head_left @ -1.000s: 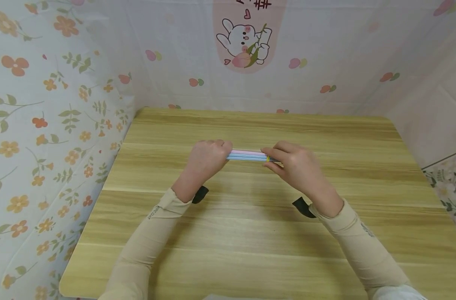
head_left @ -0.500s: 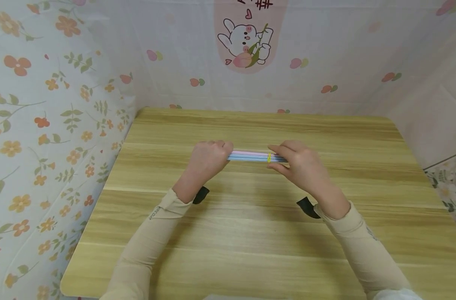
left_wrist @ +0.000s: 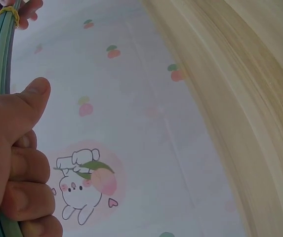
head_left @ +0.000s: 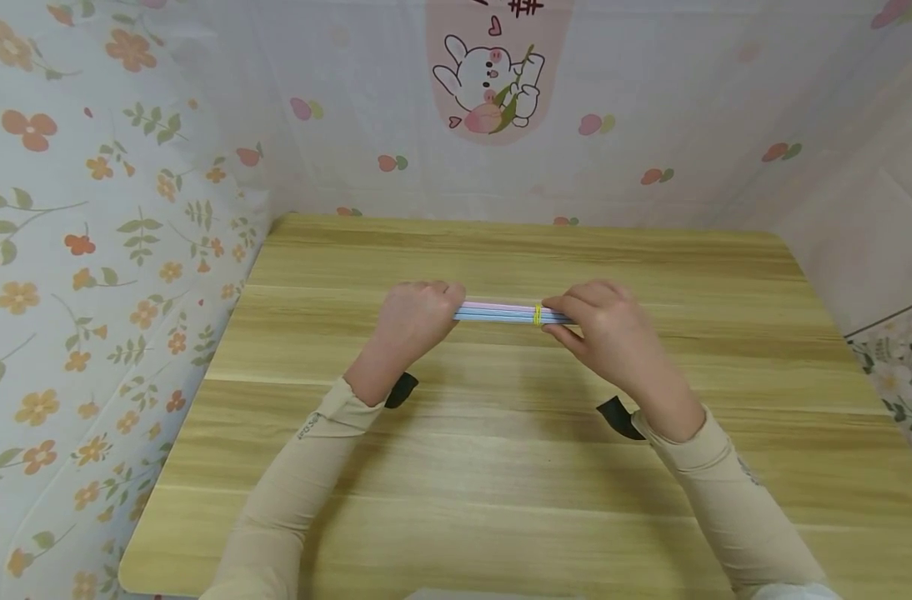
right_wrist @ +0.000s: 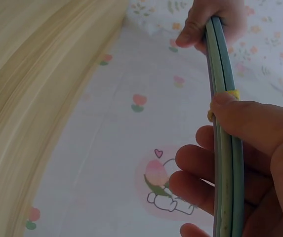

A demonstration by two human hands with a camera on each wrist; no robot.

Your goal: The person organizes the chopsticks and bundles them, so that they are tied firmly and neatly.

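A bundle of slim pastel sticks (head_left: 497, 312), pink and blue in the head view, is held level above the table. My left hand (head_left: 417, 318) grips its left end with curled fingers, hiding that end. Around the bundle, toward its right end, runs a yellow rubber band (head_left: 537, 315). Just right of the band, my right hand (head_left: 613, 333) pinches the sticks. In the right wrist view, the right thumb presses the bundle and touches the band (right_wrist: 234, 94), with the other fingers behind. The left wrist view shows the left fist round the sticks (left_wrist: 0, 59).
A wood-grain table (head_left: 493, 467) lies below both hands. Behind it hangs a white curtain (head_left: 336, 158) printed with a rabbit, and flowered cloth (head_left: 126, 275) covers the left side. A dark strap end (head_left: 619, 418) sticks out at the right wrist, another (head_left: 402, 390) at the left.
My right hand has shifted a little to the right along the bundle, baring the yellow band that its fingertips partly covered. The left hand keeps its place.
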